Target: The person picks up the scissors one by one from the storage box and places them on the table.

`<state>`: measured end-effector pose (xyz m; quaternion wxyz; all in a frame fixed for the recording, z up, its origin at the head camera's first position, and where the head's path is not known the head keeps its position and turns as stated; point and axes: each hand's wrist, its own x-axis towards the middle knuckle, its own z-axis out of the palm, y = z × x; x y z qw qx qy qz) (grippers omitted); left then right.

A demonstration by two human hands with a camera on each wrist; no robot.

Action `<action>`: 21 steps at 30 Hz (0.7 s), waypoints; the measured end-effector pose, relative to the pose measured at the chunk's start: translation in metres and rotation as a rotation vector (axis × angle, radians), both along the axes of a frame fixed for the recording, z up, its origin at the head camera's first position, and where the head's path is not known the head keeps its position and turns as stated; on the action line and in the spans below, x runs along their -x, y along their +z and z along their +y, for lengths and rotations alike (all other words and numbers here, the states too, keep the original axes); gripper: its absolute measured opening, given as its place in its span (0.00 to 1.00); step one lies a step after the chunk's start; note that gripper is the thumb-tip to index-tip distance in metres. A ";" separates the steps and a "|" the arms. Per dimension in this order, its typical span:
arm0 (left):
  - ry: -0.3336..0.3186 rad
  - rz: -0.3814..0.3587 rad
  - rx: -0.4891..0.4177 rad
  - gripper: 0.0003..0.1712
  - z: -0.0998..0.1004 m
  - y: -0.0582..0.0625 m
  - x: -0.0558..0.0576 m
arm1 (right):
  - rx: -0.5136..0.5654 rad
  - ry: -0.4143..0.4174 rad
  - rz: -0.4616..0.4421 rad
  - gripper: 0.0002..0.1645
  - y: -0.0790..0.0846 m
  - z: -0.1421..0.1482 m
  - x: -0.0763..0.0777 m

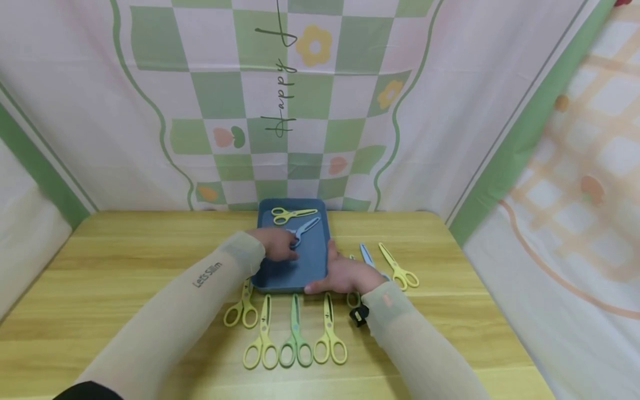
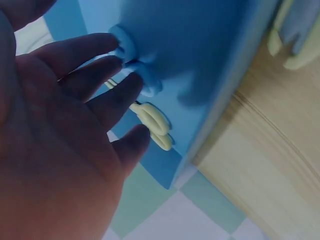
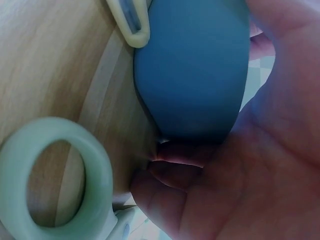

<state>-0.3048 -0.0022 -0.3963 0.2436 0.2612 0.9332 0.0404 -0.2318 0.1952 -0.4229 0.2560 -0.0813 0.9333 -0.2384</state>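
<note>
A blue tray [image 1: 314, 264] holds yellow scissors [image 1: 304, 213] at its far end and blue scissors [image 1: 308, 225] just nearer. Over the tray's left side is my left hand [image 1: 277, 244]. Its fingers reach out loosely beside the blue handles [image 2: 127, 45] in the left wrist view, with no grip visible; whether the fingertips touch them I cannot tell. Yellow handles [image 2: 154, 119] lie beyond the little finger. My right hand [image 1: 347, 274] holds the tray's near right corner, thumb on the near edge and fingers along the right side. Those fingers are partly hidden against the wall [image 3: 195, 70].
Before the tray lie green scissors [image 1: 295, 319] and several yellow ones [image 1: 265, 322]. More yellow scissors [image 1: 395, 266] and blue scissors [image 1: 367, 255] lie right of it. A green handle [image 1: 354, 300] is partly covered by my right arm. A patterned cloth [image 1: 285, 100] hangs behind the wooden table [image 1: 150, 239].
</note>
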 end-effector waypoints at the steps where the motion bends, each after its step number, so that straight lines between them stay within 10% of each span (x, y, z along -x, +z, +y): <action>1: -0.002 -0.005 0.005 0.34 0.000 0.001 -0.001 | 0.003 -0.002 0.000 0.85 0.000 0.000 0.000; 11: -0.034 -0.022 0.048 0.31 0.000 0.011 -0.010 | 0.011 -0.010 -0.004 0.85 0.001 -0.001 0.000; 21: 0.046 0.300 0.005 0.09 -0.001 0.005 0.016 | 0.032 -0.016 -0.002 0.85 0.000 0.000 0.001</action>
